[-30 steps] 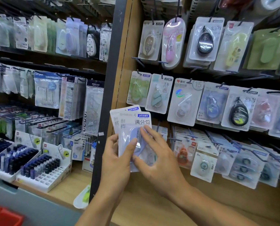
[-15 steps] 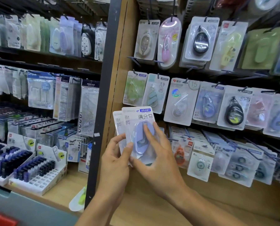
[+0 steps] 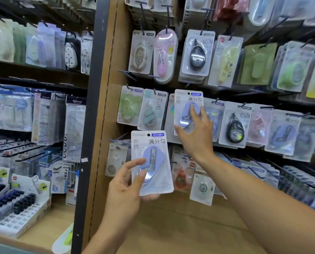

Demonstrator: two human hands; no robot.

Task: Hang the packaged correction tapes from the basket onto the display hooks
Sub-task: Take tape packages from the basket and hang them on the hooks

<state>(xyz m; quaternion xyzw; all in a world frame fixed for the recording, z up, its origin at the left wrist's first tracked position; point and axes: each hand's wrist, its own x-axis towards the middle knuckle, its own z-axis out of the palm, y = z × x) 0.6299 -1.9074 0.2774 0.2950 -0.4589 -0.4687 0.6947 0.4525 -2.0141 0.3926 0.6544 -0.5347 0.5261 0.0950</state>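
Observation:
My left hand (image 3: 124,187) holds a packaged correction tape (image 3: 151,162), a white card with a lilac dispenser, upright in front of the lower hooks. My right hand (image 3: 195,132) is raised higher and grips a second identical lilac correction tape pack (image 3: 187,105) against the middle row of the wooden display panel (image 3: 112,99), between a teal pack (image 3: 152,109) and a blue pack (image 3: 214,114). Whether its hole sits on a hook I cannot tell. The basket is out of view.
Rows of hooks carry many other tape packs: black (image 3: 234,125), pink (image 3: 164,55), yellow (image 3: 226,61). Bare hook tips (image 3: 127,74) jut out at the left of the panel. A dark post (image 3: 92,114) separates the left shelves. A white tray of refills (image 3: 19,208) sits on the counter.
My hands have separated. The right hand took the front pack off the stack and lifted it up and right to the middle hook row; the left hand kept the other pack.

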